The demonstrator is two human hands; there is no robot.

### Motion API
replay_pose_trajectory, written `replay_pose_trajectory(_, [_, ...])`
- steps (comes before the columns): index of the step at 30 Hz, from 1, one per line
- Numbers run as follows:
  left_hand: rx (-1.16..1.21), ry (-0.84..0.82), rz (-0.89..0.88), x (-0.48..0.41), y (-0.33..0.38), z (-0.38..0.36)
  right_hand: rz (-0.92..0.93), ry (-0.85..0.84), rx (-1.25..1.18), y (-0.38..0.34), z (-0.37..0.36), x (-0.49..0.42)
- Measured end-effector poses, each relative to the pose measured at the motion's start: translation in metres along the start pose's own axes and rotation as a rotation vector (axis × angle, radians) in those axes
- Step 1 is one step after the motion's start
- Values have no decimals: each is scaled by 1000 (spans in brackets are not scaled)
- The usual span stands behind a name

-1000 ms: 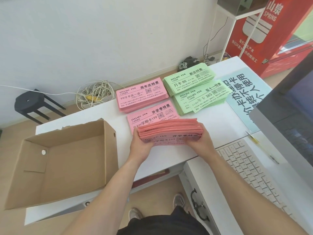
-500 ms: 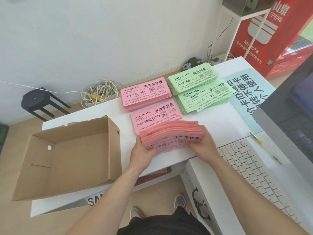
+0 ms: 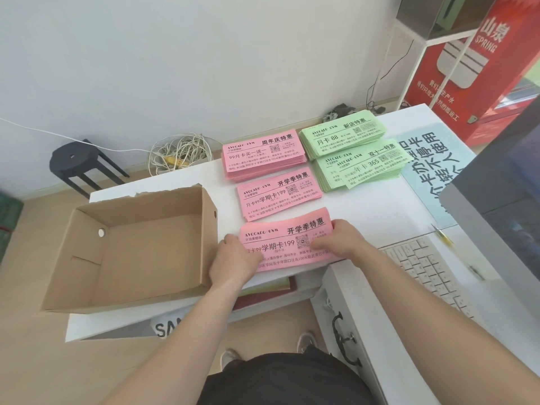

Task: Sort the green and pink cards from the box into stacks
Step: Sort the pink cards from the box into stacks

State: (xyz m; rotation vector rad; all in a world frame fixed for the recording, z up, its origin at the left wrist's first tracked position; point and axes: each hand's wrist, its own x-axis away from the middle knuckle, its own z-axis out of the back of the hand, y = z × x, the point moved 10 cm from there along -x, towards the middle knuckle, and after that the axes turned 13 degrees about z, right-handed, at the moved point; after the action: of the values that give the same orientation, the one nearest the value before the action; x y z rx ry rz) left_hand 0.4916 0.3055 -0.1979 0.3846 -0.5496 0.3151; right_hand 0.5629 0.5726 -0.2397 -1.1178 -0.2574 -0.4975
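We see both hands on a pink bundle point(image 3: 285, 244) of cards that lies flat at the front edge of the table point(image 3: 365, 209). The left hand point(image 3: 233, 260) grips its left end, thumb on top. The right hand point(image 3: 340, 239) holds the right end, fingers curled over the top card. The bundle sits just right of the box point(image 3: 209, 229), an open cardboard one that overhangs the table's front left corner.

Behind the bundle we find a middle pink stack point(image 3: 279, 197), thin and slightly apart from it, and beyond that a thicker far pink stack point(image 3: 263, 157). To their right lie two green piles, the far green stack point(image 3: 342, 135) and the near green stack point(image 3: 362, 169), which overlap at one edge; the near one's top cards are skewed. A blue sheet point(image 3: 432, 171) with large print lies right of the green cards, partly under a monitor point(image 3: 496, 206). A keyboard point(image 3: 423, 270) sits near the right hand. On the floor by the wall we note a dark stool point(image 3: 76, 165) and a cable coil point(image 3: 178, 153).
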Motion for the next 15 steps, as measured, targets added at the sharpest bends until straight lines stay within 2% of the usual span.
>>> replay_pose_trajectory(2, [-23,160,-117,20,15,10,3,13,26,-3,0,2])
replay_pose_trajectory(3, [5,175,-222,33,30,9,8,19,40,-4,0,3])
replay_pose_trajectory(5, [97,31,-384,52,58,-10,24,35,67,-9,0,5])
replay_pose_trajectory(7, [141,-156,-404,61,73,-34,42,50,75,-14,0,9])
replay_pose_trajectory(8, [149,-197,-392,62,77,-41,56,54,73,-17,-1,12])
replay_pose_trajectory(11, [136,-157,-385,65,84,-42,139,63,5,-24,0,23])
replay_pose_trajectory(15, [103,-98,-313,62,86,-29,268,-7,-259,-39,1,42])
